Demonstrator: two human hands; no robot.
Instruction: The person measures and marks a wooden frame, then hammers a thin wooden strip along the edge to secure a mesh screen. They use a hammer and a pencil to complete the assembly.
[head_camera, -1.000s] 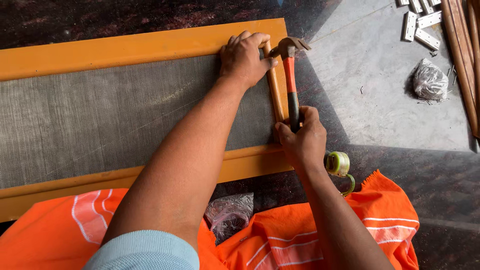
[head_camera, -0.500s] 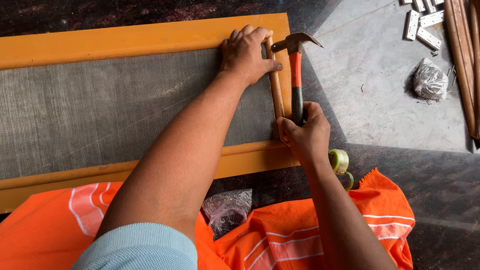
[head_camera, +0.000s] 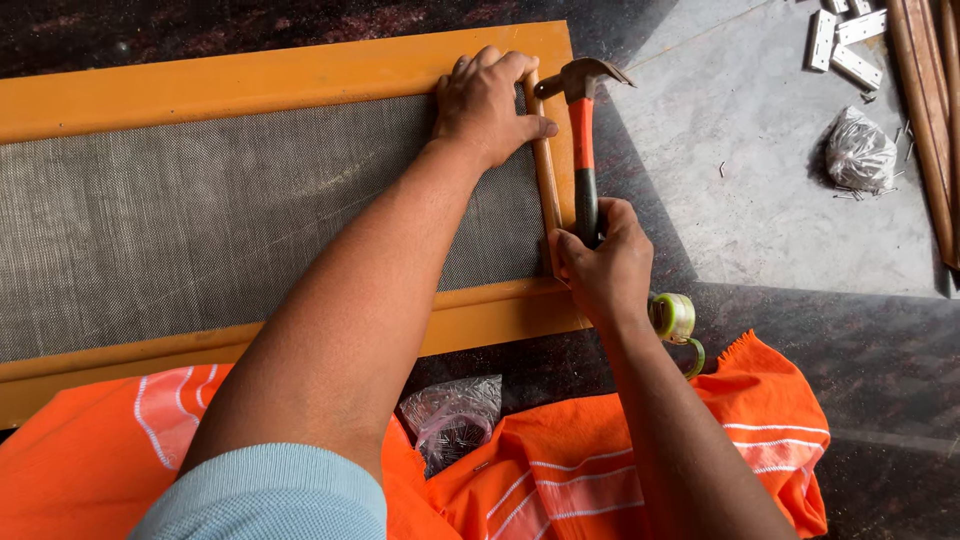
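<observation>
An orange wooden frame (head_camera: 250, 80) with grey wire mesh (head_camera: 200, 220) lies flat on the floor. My left hand (head_camera: 487, 105) presses a thin wooden strip (head_camera: 547, 180) against the frame's right inner edge, fingers curled over its top end. My right hand (head_camera: 605, 265) grips the black and orange handle of a claw hammer (head_camera: 582, 120). The hammer head hovers just right of my left fingers, over the top of the strip.
An orange cloth (head_camera: 600, 470) covers my lap. A clear bag of nails (head_camera: 455, 420) rests on it. A tape roll (head_camera: 674, 318) sits by my right wrist. A crumpled bag (head_camera: 858, 150), white hinges (head_camera: 845, 40) and wooden strips (head_camera: 925, 110) lie at the right.
The hammer head has swung slightly up and to the right, away from the strip, then back toward it. My left hand stays on the strip's top end.
</observation>
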